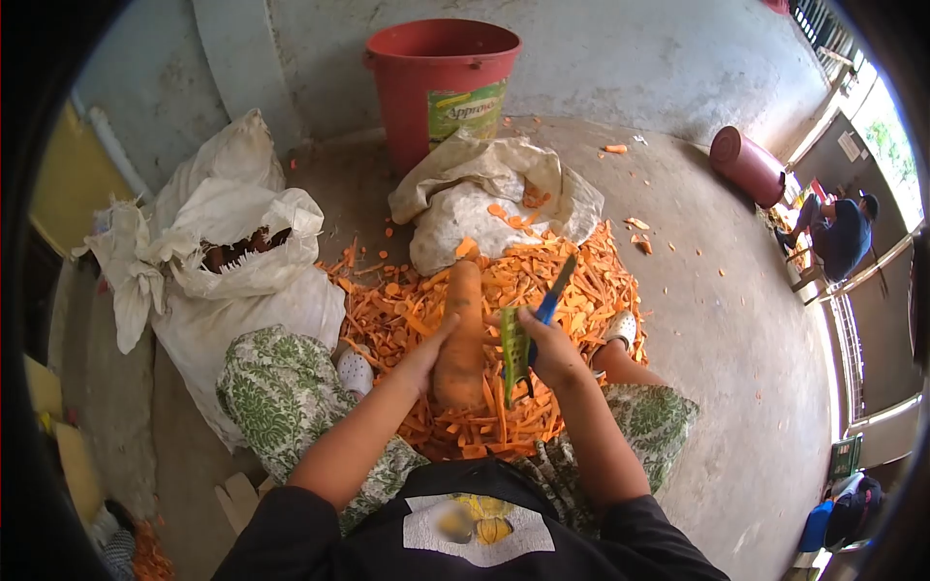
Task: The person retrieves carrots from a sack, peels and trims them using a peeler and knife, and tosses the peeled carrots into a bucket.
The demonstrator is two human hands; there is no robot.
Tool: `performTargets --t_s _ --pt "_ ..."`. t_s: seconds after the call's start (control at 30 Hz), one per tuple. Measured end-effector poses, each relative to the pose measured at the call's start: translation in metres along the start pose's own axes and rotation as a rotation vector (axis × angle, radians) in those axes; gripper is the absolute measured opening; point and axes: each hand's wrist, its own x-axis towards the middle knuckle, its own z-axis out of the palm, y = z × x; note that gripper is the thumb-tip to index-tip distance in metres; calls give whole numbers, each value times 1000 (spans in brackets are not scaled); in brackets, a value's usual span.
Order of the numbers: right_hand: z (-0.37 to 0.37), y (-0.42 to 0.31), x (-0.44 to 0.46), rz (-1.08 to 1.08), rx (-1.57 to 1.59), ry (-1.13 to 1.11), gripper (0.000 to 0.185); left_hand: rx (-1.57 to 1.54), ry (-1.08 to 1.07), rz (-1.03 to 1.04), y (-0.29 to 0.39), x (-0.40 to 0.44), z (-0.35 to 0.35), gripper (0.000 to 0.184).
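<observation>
My left hand (pixel 431 353) is closed around the side of a large carrot (pixel 458 334), which stands lengthwise in front of me with dirt on its skin. In my right hand (pixel 552 349) are a blue-handled knife (pixel 556 290), its blade pointing up and away, and a flat green tool with slots (pixel 514 356), perhaps a peeler. The green tool hangs close to the carrot's right side; whether they touch I cannot tell. Beneath both hands spreads a heap of carrot peels (pixel 591 281), lying between my feet.
A whitish sack (pixel 455 228) lies beyond the heap, before a red bin (pixel 402 107). More sacks (pixel 242 310) stand at the left, one torn open. On the right, a red barrel (pixel 746 167) lies tipped over near a seated person (pixel 841 237). Scraps dot the concrete floor (pixel 736 368).
</observation>
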Motion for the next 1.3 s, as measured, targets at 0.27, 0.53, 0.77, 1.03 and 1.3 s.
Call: performTargets --t_s 0.27,0.53,0.77,1.03,1.3 --pt "-26 -25 1 -123 327 185 24 -485 -524 269 20 -14 -6 70" --pt "-19 -15 14 -100 362 371 25 -511 -378 56 4 -1 -2 57" --pt "31 -23 4 -230 -16 566 33 -369 -173 57 1 -7 0 54" --pt "65 -7 7 -405 -348 564 30 -494 -256 44 -5 -2 8 53" --pt "87 -8 9 -445 -556 654 30 -561 -249 57 -1 -4 8 50"
